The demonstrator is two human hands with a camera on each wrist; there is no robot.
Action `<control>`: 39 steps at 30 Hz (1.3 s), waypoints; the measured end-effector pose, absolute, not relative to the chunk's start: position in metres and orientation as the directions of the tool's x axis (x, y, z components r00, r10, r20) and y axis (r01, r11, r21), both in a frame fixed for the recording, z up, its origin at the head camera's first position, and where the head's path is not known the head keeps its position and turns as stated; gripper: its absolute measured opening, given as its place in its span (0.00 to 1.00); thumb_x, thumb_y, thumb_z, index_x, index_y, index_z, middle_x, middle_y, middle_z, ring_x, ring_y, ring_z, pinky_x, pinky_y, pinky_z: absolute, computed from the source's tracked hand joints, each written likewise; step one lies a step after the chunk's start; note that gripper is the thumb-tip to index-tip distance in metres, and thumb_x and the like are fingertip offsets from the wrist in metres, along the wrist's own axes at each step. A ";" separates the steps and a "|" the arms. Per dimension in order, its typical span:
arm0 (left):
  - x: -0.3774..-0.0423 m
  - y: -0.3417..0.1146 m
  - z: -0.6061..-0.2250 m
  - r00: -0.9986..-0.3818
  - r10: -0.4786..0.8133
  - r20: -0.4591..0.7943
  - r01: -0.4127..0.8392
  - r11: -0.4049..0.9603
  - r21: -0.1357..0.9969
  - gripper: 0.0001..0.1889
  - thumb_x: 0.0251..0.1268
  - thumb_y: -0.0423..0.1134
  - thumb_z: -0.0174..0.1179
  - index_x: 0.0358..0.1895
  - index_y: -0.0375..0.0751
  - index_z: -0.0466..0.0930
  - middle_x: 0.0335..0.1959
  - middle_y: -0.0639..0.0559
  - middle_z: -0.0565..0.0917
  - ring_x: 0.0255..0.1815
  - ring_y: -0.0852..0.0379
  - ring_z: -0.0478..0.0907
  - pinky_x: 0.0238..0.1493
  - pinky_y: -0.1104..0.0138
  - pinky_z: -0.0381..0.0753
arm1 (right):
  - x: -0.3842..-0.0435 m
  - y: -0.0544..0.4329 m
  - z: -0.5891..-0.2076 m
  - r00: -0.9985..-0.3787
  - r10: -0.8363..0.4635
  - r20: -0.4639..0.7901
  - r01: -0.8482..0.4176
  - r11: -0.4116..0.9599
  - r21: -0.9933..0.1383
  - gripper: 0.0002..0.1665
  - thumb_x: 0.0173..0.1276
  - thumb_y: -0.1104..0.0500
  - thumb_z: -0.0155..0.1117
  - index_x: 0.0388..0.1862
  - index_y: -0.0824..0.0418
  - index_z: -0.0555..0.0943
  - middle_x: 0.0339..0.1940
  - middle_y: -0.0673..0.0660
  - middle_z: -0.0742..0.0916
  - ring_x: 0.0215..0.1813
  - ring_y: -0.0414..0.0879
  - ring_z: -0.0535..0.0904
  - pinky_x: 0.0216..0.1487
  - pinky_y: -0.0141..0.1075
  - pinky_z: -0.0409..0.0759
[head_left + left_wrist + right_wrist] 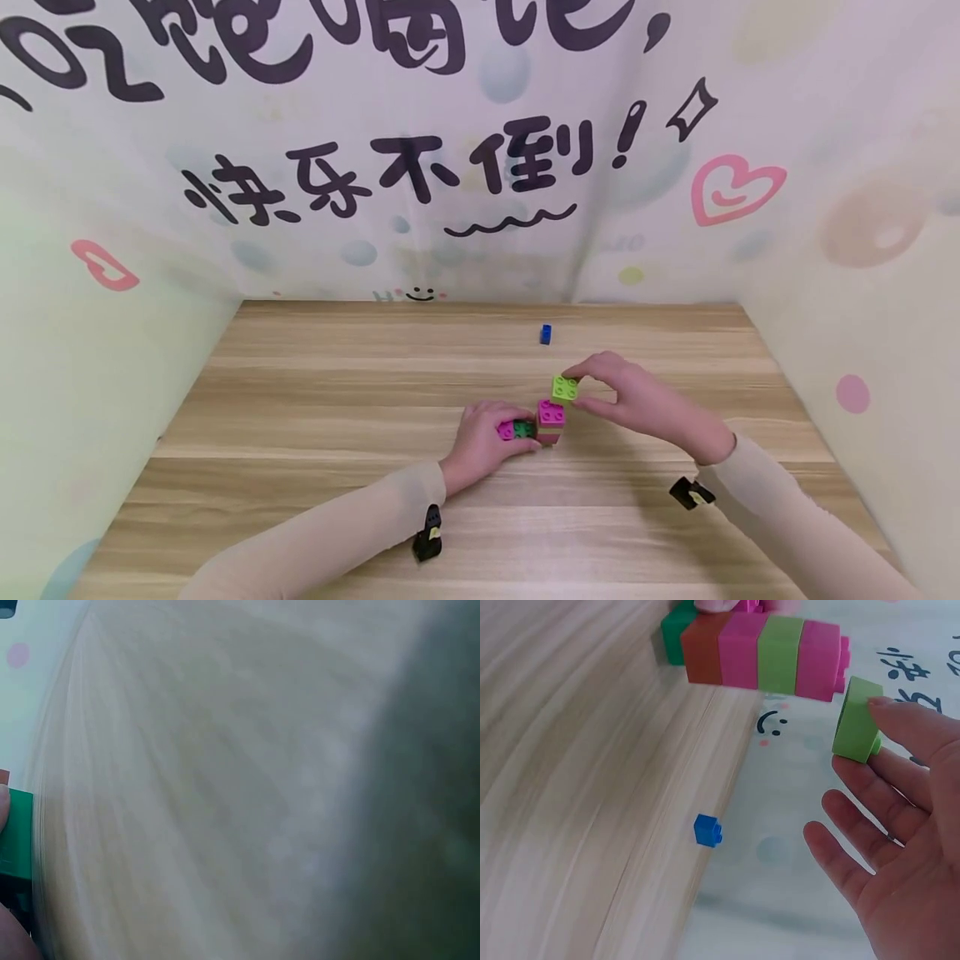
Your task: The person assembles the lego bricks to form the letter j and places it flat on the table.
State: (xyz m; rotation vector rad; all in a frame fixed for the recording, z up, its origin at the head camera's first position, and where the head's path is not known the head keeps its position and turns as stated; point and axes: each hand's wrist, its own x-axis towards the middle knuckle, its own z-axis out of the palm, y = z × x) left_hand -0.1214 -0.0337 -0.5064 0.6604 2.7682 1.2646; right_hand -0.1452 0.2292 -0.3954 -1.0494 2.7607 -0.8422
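A tower of building bricks stands upright on the table, its magenta top brick showing studs. The right wrist view shows it sideways as a brown-red brick, a magenta brick, a lime brick and another magenta one. Close above it, my right hand pinches a lime brick between thumb and fingers, with a small gap. My left hand grips a low pink brick and a dark green brick beside the tower's base. The left wrist view catches only the green brick's edge and fingertips.
A small blue brick sits farther back on the wooden table, near the back wall. Printed fabric walls enclose the table at the back and both sides. Black wrist devices are strapped on both sleeves.
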 end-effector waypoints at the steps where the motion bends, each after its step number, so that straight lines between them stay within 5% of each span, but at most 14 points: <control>1: -0.121 -0.034 -0.506 -0.909 0.388 0.150 0.367 0.581 0.726 0.23 0.58 0.53 0.77 0.55 0.51 0.89 0.53 0.55 0.89 0.55 0.53 0.79 0.57 0.55 0.65 | -0.144 0.229 -0.395 -0.760 -0.638 0.123 -0.598 0.614 -0.514 0.20 0.72 0.59 0.72 0.62 0.58 0.84 0.57 0.50 0.87 0.60 0.49 0.81 0.61 0.51 0.80; 17: -0.122 -0.033 -0.506 -0.916 0.383 0.120 0.340 0.580 0.741 0.24 0.58 0.53 0.77 0.57 0.52 0.88 0.54 0.57 0.89 0.55 0.54 0.79 0.59 0.54 0.64 | -0.135 0.220 -0.399 -0.696 -0.686 0.213 -0.677 0.528 -0.512 0.21 0.68 0.61 0.76 0.59 0.58 0.84 0.54 0.47 0.87 0.58 0.46 0.81 0.58 0.47 0.81; 39: -0.122 -0.034 -0.506 -0.914 0.388 0.122 0.346 0.582 0.736 0.23 0.59 0.52 0.77 0.57 0.51 0.88 0.54 0.56 0.88 0.55 0.54 0.78 0.58 0.55 0.64 | -0.129 0.210 -0.404 -0.683 -0.675 0.280 -0.709 0.520 -0.476 0.18 0.67 0.60 0.76 0.55 0.58 0.85 0.50 0.47 0.87 0.53 0.45 0.82 0.55 0.44 0.83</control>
